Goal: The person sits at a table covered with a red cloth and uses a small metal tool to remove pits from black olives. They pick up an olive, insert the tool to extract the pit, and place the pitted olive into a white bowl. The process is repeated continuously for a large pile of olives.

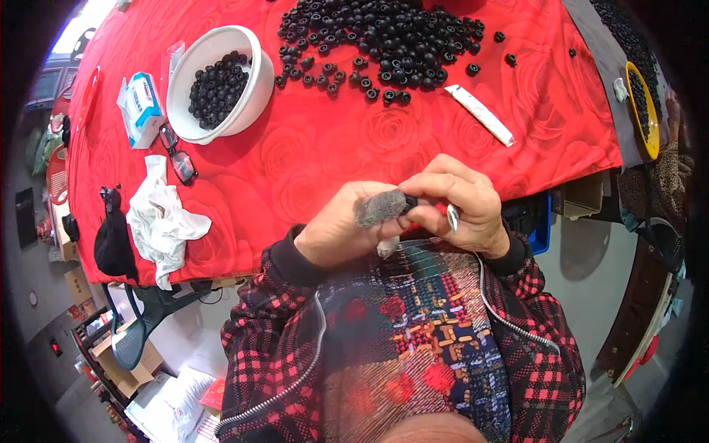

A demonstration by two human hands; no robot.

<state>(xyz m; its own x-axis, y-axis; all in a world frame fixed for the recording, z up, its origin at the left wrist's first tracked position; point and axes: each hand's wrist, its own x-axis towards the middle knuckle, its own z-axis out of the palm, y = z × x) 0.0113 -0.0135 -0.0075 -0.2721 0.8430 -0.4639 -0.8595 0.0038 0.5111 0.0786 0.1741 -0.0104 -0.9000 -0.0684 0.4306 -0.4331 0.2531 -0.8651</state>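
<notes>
Grey scrubbing pad (pixel 378 207) sat wrapped in the curled fingers of the left hand (pixel 347 230), close before the person's chest and just off the red tablecloth's (pixel 325 148) near edge. Touching its right end, a small black ring piece (pixel 410 201) was pinched by the fingertips of the right hand (pixel 461 207), which wore a ring. Well beyond the left hand stood a white bowl (pixel 251 88) of black pieces; a loose black heap (pixel 384 37) and a white tube (pixel 480 114) lay beyond the right.
</notes>
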